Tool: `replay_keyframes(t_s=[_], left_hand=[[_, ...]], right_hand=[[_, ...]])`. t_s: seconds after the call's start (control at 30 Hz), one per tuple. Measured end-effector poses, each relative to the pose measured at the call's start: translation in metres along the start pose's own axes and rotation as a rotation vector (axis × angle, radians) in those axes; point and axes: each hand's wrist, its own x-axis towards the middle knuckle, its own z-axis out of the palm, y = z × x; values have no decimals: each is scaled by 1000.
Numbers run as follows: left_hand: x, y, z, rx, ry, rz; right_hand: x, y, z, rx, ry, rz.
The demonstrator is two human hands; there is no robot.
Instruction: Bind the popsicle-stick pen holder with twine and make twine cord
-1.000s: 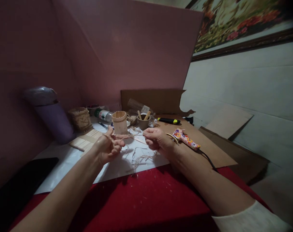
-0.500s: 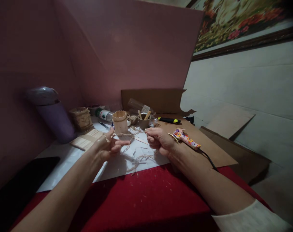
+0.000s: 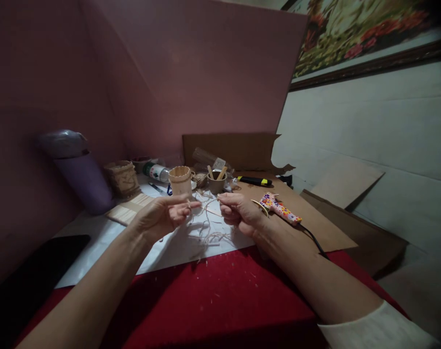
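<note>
My left hand (image 3: 169,213) is partly closed, its thumb pressed toward the fingers and the index finger pointing right, with twine (image 3: 207,215) running from it toward my right hand. Facing it, my right hand (image 3: 238,211) pinches the other stretch of twine between thumb and bent fingers. A bracelet circles the right wrist. Just behind my left fingers stands a light wooden cup (image 3: 180,180) with a scalloped rim, its lower part hidden by the hand. Loose twine strands (image 3: 216,237) lie on the white paper (image 3: 162,259) below both hands.
A flower-patterned glue gun (image 3: 280,208) with a black cord lies on cardboard (image 3: 315,225) at right, near a yellow-black cutter (image 3: 254,181). Behind stand a small pot (image 3: 217,184) with sticks and a plastic bottle (image 3: 156,171). Left are craft sticks (image 3: 127,211) and a purple tumbler (image 3: 84,182).
My left hand has moved slightly right and turned, its thumb coming down toward the fingers and covering the cup's lower part. My right hand stays nearly still, pinching the twine.
</note>
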Motion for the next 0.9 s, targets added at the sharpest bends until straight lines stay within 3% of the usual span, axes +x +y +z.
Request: replay_keyframes(t_s=[0.2, 0.3, 0.47, 0.63, 0.9], left_hand=[[2, -11, 2, 308, 66, 111], [4, -16, 3, 419, 84, 62], [5, -23, 10, 253, 5, -26], [3, -24, 11, 119, -124, 11], [9, -30, 6, 257, -161, 107]], right_hand=[[-3, -3, 3, 15, -4, 14], [-4, -3, 4, 20, -9, 17], [-4, -1, 6, 3, -15, -5], [-3, 1, 7, -9, 7, -3], [-2, 3, 8, -91, 65, -67]])
